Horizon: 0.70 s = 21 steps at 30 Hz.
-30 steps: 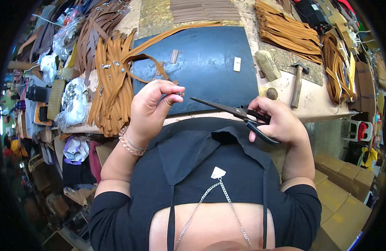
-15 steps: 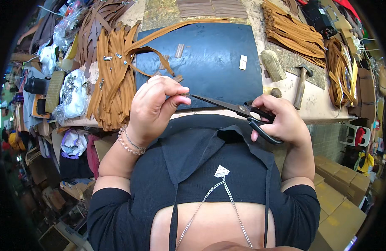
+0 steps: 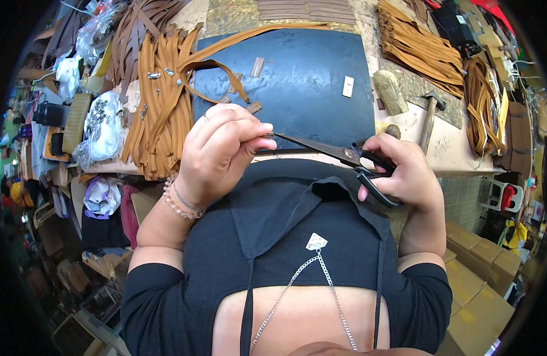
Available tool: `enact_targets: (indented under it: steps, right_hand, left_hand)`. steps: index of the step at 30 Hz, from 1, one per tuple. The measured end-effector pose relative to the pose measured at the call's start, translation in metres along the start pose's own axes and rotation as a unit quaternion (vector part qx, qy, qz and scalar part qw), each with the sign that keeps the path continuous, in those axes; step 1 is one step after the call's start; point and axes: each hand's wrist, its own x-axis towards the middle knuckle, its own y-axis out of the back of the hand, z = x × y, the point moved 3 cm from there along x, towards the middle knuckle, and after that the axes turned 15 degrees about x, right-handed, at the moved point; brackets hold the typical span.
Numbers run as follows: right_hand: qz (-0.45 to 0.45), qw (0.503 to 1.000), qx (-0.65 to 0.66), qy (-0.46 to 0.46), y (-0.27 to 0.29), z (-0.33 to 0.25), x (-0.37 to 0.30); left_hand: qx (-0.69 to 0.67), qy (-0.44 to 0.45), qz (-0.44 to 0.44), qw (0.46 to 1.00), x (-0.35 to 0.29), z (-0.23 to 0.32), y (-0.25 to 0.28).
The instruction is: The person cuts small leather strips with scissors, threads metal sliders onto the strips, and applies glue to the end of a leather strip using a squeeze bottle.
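Observation:
My right hand point(image 3: 404, 171) grips the black handles of a pair of scissors point(image 3: 327, 147), with the blades pointing left. Their tips reach a small metallic piece point(image 3: 270, 135) that my left hand point(image 3: 223, 148) pinches between thumb and forefinger; its exact kind is too small to tell. Beneath and beyond my hands lies a dark, smooth board point(image 3: 303, 77). A looped tan strip point(image 3: 229, 70) and several short brown pieces point(image 3: 257, 67) rest on it, along with a small white rectangular piece point(image 3: 348, 86) at the right.
Left of the board is a heap of tan strips point(image 3: 158, 113) with small silver metal parts on it. To the right lie a worn wooden block point(image 3: 390, 93), a hammer point(image 3: 428, 121) and another bundle of tan strips point(image 3: 419, 47). Cardboard boxes point(image 3: 481, 285) stand at lower right.
The scissors now look slightly more open, and my right hand has shifted a little to the right. My left hand still pinches the small metallic piece.

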Motion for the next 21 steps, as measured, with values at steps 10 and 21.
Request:
enact_targets:
  steps: [10,21]
  right_hand:
    - [0.044,0.973,-0.174,0.145,0.000,-0.017,-0.001]
    - [-0.096,0.995,0.002,-0.041,-0.002,-0.006,0.000]
  left_hand:
    - [0.037,-0.015,-0.007,0.999,0.001,0.007,0.010]
    - [-0.070,0.070,-0.077,0.992,0.001,0.001,0.009]
